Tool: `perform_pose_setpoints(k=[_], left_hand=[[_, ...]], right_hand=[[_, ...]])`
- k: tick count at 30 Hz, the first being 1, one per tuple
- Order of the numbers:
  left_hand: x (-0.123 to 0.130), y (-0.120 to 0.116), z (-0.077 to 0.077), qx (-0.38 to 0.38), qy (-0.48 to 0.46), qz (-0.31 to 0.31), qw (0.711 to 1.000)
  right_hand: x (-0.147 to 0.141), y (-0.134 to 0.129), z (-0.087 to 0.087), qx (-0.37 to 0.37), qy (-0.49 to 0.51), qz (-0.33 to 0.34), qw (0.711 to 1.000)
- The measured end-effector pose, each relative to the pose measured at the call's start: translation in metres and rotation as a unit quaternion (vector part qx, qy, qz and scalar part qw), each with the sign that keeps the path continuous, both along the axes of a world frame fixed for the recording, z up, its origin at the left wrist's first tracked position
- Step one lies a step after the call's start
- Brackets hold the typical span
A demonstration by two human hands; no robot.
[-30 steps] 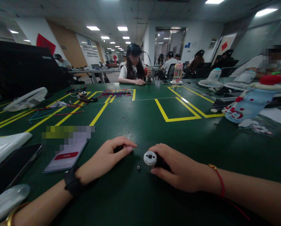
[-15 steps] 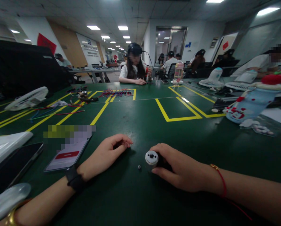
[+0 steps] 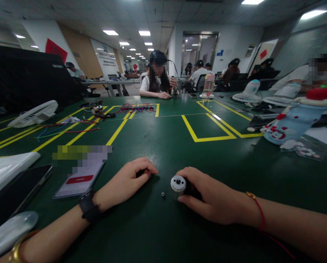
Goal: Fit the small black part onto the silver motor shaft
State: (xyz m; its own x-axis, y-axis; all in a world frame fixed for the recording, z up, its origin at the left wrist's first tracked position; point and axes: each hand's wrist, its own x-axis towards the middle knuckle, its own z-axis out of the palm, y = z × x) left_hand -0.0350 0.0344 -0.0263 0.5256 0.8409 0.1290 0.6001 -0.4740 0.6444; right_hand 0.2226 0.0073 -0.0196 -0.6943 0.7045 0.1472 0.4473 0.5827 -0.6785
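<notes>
My right hand (image 3: 207,197) is wrapped round a small cylindrical motor (image 3: 178,183), thumb on the near side and fingers on the far side. The motor stands upright on the green table, its silvery end face up, with a dark centre and small holes. Just left of the motor lies a tiny metal ring-like part (image 3: 163,194), perhaps a small gear; its teeth cannot be made out. My left hand (image 3: 130,179) rests on the table left of these, empty, its fingers loosely bent and the thumb slightly apart from them. It touches neither part.
A phone (image 3: 81,175) lies beside my left wrist, with a computer mouse (image 3: 14,232) and dark tablet-like slab (image 3: 23,193) further left. Loose wires (image 3: 70,128) and a white fan (image 3: 34,114) are beyond. At right stands a blue bottle (image 3: 292,120). A person (image 3: 158,80) sits opposite.
My left hand has shifted slightly right, towards the tiny part, its fingers reaching a little further out. My right hand keeps its hold on the motor. The whole view has drifted slightly.
</notes>
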Motion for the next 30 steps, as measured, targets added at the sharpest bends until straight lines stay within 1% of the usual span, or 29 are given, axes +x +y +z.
perform_pose_setpoints(k=[2, 7, 12, 14, 17, 20, 22, 24, 30], left_hand=[[0.001, -0.001, 0.001, -0.004, 0.010, -0.010, 1.000], [0.003, -0.008, 0.008, -0.003, 0.056, -0.065, 0.996], [0.006, -0.015, 0.007, 0.004, 0.074, -0.063, 0.995], [0.009, -0.016, 0.006, 0.002, 0.058, -0.067, 0.996], [0.014, -0.018, 0.008, -0.007, -0.004, -0.055, 0.998], [0.020, -0.020, 0.014, 0.003, -0.079, -0.009, 0.997], [0.025, -0.023, 0.018, 0.021, -0.111, 0.016, 0.993], [0.030, -0.026, 0.021, 0.033, -0.122, 0.021, 0.992], [0.040, -0.032, 0.024, 0.028, -0.102, -0.006, 0.994]], right_hand=[[0.000, 0.000, 0.000, 0.000, 0.002, 0.002, 1.000], [0.000, 0.000, -0.001, -0.001, -0.003, -0.001, 1.000], [0.000, 0.000, -0.002, 0.001, 0.003, -0.001, 1.000], [-0.001, 0.000, -0.002, 0.004, 0.004, 0.000, 1.000], [-0.001, 0.000, -0.001, 0.006, 0.004, 0.003, 1.000], [-0.001, 0.000, -0.001, 0.004, 0.005, 0.005, 1.000], [-0.002, 0.000, -0.001, 0.004, 0.007, 0.006, 1.000], [-0.003, 0.000, -0.001, 0.005, 0.007, 0.007, 1.000], [-0.004, 0.000, -0.001, 0.014, -0.004, 0.009, 1.000]])
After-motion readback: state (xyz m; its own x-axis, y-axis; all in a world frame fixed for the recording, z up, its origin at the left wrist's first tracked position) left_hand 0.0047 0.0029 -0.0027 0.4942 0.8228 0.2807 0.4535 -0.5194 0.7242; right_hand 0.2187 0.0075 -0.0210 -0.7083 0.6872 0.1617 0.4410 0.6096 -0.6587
